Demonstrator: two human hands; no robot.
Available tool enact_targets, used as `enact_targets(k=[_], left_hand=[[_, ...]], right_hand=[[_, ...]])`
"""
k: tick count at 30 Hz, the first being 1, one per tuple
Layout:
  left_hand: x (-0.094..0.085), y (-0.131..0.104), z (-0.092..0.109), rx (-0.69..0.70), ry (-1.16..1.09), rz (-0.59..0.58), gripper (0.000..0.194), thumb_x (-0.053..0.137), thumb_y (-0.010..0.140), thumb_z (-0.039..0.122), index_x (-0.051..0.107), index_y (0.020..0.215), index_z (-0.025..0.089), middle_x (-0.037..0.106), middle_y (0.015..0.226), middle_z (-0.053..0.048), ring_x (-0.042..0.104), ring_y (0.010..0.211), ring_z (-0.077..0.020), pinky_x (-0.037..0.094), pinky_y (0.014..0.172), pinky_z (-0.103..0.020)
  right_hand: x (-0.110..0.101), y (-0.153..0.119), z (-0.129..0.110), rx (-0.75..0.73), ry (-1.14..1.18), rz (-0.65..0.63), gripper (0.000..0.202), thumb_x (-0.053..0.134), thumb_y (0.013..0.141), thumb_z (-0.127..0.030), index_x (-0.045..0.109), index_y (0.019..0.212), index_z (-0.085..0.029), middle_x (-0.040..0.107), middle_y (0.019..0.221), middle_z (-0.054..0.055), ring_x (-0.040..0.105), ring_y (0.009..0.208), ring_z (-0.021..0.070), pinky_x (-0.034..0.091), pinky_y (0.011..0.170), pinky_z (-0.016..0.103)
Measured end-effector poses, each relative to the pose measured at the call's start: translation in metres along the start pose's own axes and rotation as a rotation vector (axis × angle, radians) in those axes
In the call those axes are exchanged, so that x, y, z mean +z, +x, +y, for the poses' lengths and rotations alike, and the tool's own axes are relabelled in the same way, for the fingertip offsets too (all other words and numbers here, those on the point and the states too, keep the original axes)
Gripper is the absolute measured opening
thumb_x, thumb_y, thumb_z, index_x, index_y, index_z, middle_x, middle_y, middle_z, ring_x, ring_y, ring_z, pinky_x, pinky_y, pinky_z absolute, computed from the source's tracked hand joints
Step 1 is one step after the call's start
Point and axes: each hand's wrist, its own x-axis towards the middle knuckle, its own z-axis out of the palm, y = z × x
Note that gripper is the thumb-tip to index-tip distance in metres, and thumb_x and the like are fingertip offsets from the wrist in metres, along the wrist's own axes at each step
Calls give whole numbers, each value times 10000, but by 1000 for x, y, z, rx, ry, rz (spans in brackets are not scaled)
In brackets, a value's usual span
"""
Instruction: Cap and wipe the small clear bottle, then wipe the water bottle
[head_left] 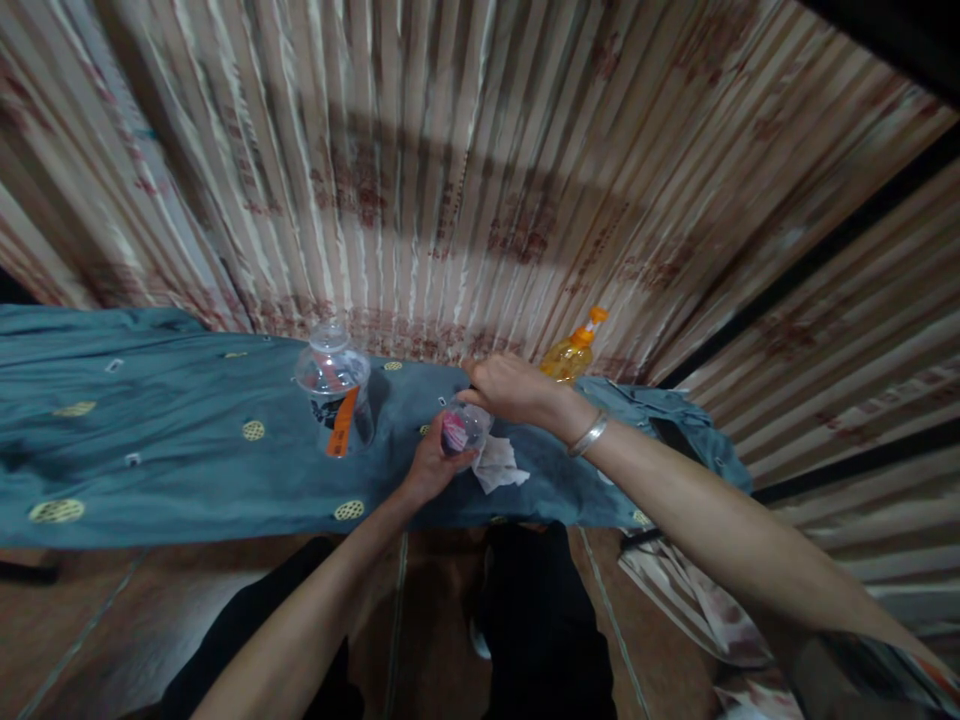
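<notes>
My left hand (433, 463) is wrapped round the side of a small clear plastic container (477, 428) with a pink and purple patch; whether it is a cup or a bottle I cannot tell. Above its upper end is my right hand (510, 388), wearing a silver bangle at the wrist. Its fingers are curled closed, and a small dark bit shows below them, but what they grip is hidden. A crumpled white tissue (500, 466) lies just right of the container on the teal patterned cloth (202, 440).
To the left stands a clear plastic cup (330, 365) with a domed lid and an orange strip. Behind my right forearm is a yellow bottle (568, 355) with an orange pump top, partly hidden. A pleated curtain (420, 180) hangs behind the cloth-covered surface.
</notes>
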Motion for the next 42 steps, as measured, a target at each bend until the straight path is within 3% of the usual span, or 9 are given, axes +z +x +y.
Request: enact_targets(k=[4, 6, 11, 16, 18, 21, 27, 34, 42], left_hand=[[0, 0, 1, -6, -7, -2, 788, 968, 626, 296, 614, 1327, 225, 778, 1194, -63, 738, 1128, -283, 545, 1115, -500], [-1, 0, 3, -5, -6, -3, 796, 968, 625, 301, 613, 1332, 216, 777, 1199, -71, 735, 1142, -292, 542, 1119, -508], [-2, -1, 6, 8, 25, 5, 775, 963, 626, 298, 621, 1317, 213, 774, 1221, -79, 728, 1158, -300, 539, 1116, -506], [-2, 0, 7, -8, 24, -1, 791, 967, 622, 281, 613, 1326, 213, 780, 1200, -65, 737, 1131, -290, 543, 1112, -496], [-2, 0, 7, -21, 24, -3, 792, 962, 627, 281, 607, 1332, 218, 777, 1201, -62, 737, 1130, -288, 548, 1101, -493], [-2, 0, 6, -23, 38, -5, 784, 958, 631, 276, 608, 1331, 222, 775, 1211, -66, 733, 1141, -293, 551, 1093, -498], [-1, 0, 2, 3, 4, -17, 785, 950, 656, 279, 598, 1357, 232, 777, 1236, -66, 733, 1151, -283, 542, 1114, -496], [-2, 0, 2, -2, 37, -7, 772, 969, 638, 294, 616, 1320, 221, 778, 1191, -69, 738, 1124, -291, 558, 1088, -491], [-1, 0, 4, 12, 50, 16, 746, 961, 633, 272, 633, 1301, 216, 782, 1172, -60, 742, 1104, -288, 557, 1077, -480]], right_hand=[[-1, 1, 2, -48, 47, -29, 433, 727, 1016, -241, 608, 1399, -78, 768, 1296, 224, 719, 1281, 320, 547, 1014, 366], [-1, 2, 3, -65, 47, -34, 391, 697, 1025, -203, 617, 1388, -82, 770, 1291, 215, 718, 1277, 309, 545, 1014, 362], [-2, 2, 1, -27, -3, -16, 380, 587, 1104, -359, 660, 1293, -38, 785, 1165, 259, 740, 1208, 350, 559, 995, 421], [0, 3, 3, -93, 38, -15, 381, 679, 1010, -168, 613, 1374, -75, 770, 1286, 204, 722, 1243, 299, 546, 1007, 367], [1, 3, 3, -81, -4, -5, 292, 612, 1056, -210, 648, 1309, -70, 781, 1209, 212, 732, 1201, 307, 547, 987, 375], [3, 3, 2, -42, -32, 20, 332, 579, 1093, -345, 674, 1248, -67, 784, 1141, 229, 735, 1171, 328, 549, 968, 388], [4, 3, 3, -92, 22, 7, 321, 646, 1024, -178, 651, 1331, -85, 784, 1215, 196, 725, 1198, 310, 545, 991, 388], [6, 3, -1, -87, -60, 49, 316, 600, 1094, -334, 663, 1270, -79, 787, 1126, 203, 738, 1151, 330, 544, 937, 377], [5, 2, 4, -60, -18, 2, 300, 633, 1072, -270, 642, 1295, -69, 785, 1102, 200, 737, 1152, 322, 535, 944, 373]])
